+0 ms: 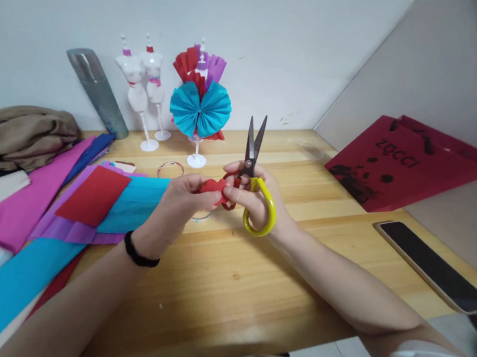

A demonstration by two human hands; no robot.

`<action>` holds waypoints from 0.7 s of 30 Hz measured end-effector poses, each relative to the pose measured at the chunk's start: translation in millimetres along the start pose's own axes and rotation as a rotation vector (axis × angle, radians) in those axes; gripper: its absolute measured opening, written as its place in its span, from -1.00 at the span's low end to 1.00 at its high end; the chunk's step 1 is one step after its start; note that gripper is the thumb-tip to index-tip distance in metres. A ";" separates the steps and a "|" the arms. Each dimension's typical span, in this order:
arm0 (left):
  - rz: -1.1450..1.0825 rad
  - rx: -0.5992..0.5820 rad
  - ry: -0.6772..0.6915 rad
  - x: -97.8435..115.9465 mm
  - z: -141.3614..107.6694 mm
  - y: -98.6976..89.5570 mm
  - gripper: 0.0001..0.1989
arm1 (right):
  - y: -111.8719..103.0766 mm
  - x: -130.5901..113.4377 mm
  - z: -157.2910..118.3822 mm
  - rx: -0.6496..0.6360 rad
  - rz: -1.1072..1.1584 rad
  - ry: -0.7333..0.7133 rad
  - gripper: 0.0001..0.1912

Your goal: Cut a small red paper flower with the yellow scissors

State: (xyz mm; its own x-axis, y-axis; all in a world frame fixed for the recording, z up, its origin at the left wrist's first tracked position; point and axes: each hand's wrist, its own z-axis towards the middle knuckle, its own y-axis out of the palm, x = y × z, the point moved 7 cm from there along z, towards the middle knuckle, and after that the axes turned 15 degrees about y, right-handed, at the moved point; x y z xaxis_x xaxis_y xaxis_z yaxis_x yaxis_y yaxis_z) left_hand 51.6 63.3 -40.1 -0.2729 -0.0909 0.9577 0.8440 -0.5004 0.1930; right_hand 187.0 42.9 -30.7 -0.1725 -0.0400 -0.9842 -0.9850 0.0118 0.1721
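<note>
In the middle of the head view, my left hand point(177, 197) pinches the left side of a small red paper piece point(216, 187) with a rounded, scalloped edge. On its right side, my right hand point(275, 200) grips the same piece between thumb and fingers. The right hand also carries scissors point(272, 208), a yellow loop around the thumb. Their dark blades point up and away, slightly apart. A darker red loop shows behind the paper; I cannot tell whether it belongs to the scissors. Both hands are above the wooden table point(233, 292), and some fingertips are hidden.
Behind stand two white mannequins point(136, 78) and a third dressed in blue, red and purple pleated paper point(200, 110). Coloured sheets point(134, 203), brown cloth point(16, 136) and a flask point(100, 96) are left. A clear ring point(169, 164), red bag point(399, 164) and phone point(435, 266) also lie about.
</note>
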 end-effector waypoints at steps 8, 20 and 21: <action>-0.124 0.044 -0.023 -7.8 -1.3 4.2 -0.69 | -8.9 -0.9 3.5 0.117 0.149 0.028 -0.59; -0.089 0.179 -0.014 -5.0 -4.4 0.4 -0.79 | -4.1 10.5 3.3 0.099 0.248 0.084 -0.57; -0.076 0.182 -0.016 -4.7 -4.2 -0.1 -0.79 | -3.7 10.4 3.4 0.088 0.245 0.088 -0.56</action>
State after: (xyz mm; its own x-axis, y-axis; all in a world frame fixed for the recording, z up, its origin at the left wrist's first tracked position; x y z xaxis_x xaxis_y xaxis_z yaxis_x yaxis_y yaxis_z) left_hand 50.8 60.2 -45.5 -0.3329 -0.0440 0.9419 0.8911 -0.3413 0.2990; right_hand 188.9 45.8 -41.8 -0.4090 -0.1117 -0.9057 -0.9104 0.1182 0.3965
